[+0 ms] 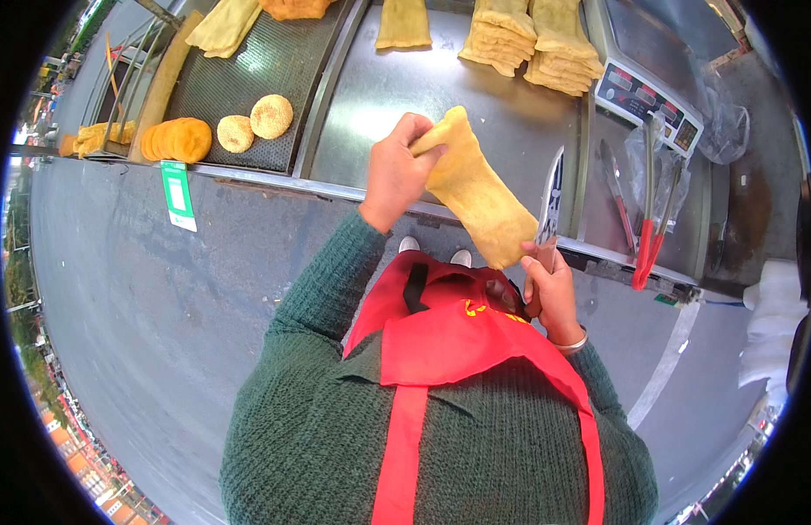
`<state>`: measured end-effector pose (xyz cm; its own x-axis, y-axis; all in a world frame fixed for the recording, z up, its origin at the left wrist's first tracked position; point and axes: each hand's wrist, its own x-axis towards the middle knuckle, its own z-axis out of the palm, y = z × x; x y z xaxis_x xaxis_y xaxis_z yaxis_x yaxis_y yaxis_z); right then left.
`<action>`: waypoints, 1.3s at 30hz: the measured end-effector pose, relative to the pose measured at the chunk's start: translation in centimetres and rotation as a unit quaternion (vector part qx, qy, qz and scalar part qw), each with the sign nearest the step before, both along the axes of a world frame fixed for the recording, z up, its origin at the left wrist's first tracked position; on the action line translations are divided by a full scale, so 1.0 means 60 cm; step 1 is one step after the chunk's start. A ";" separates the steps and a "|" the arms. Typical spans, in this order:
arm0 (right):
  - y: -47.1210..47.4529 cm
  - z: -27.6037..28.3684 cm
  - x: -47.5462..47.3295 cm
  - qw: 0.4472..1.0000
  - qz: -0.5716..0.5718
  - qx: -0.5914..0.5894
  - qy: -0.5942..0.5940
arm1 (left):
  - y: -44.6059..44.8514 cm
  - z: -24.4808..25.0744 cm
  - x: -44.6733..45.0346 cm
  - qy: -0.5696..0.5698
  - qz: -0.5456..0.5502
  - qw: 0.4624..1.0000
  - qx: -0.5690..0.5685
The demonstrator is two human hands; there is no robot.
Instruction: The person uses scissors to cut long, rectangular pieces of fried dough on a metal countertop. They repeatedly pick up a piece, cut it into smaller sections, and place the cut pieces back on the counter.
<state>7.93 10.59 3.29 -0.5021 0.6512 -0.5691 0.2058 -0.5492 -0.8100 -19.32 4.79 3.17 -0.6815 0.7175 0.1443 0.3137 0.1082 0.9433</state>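
A long, flat golden flatbread [481, 197] hangs slanting between my two hands, over the front edge of the metal counter. My left hand [405, 164] pinches its upper end between thumb and fingers. My right hand [555, 292] is closed around the wooden handle of a knife [551, 197], whose blade points up and away from me. The thumb and a finger of that same hand are at the bread's lower end, beside the handle; how firmly they grip it cannot be told. A single flatbread [403, 25] lies at the counter's far side, left of stacked flatbreads [500, 36].
Red-handled tongs [648, 249], a plastic bag [635, 151] and a digital scale [648, 98] are at the right. On the left, a dark perforated tray [248, 72] holds two sesame buns [271, 117] and round orange cakes [182, 140]. The counter's metal front edge [340, 190] runs before me.
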 end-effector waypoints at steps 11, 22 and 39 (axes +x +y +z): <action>0.008 -0.001 -0.006 1.000 0.009 -0.001 -0.010 | -0.020 0.039 0.037 0.077 -0.036 0.996 0.014; 0.172 0.101 -0.178 0.742 0.254 0.594 -0.178 | -0.153 0.037 0.000 -0.305 0.152 0.932 0.125; 0.069 0.134 -0.110 0.959 0.263 0.083 0.067 | -0.075 -0.030 0.152 -0.755 0.060 0.651 0.056</action>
